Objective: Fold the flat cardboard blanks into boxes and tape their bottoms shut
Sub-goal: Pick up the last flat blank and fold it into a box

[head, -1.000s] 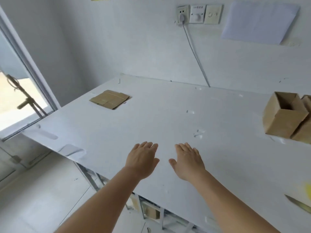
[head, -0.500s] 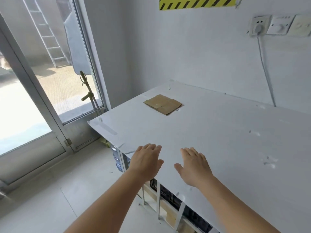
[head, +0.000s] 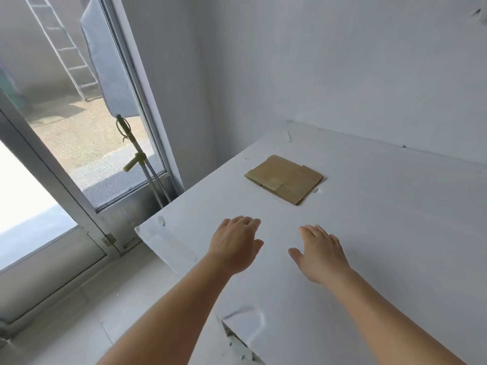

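Observation:
A small stack of flat brown cardboard blanks (head: 284,179) lies on the white table (head: 382,219) near its far left corner. My left hand (head: 235,245) hovers palm down over the table, a short way in front of the stack, fingers apart and holding nothing. Beside it, my right hand (head: 317,252) is also palm down with spread fingers and nothing in it. Both hands are apart from the blanks. No folded box or tape shows in this view.
The table's left edge (head: 163,241) drops to a light floor. A glass door with a metal frame (head: 66,185) stands at the left, with a thin pole (head: 143,164) leaning by it. A white wall runs behind the table.
The view has swung left, so the folded boxes and wall sockets have left the frame. The stack of blanks now sits closer, ahead of my hands, which stay open and have advanced toward it.

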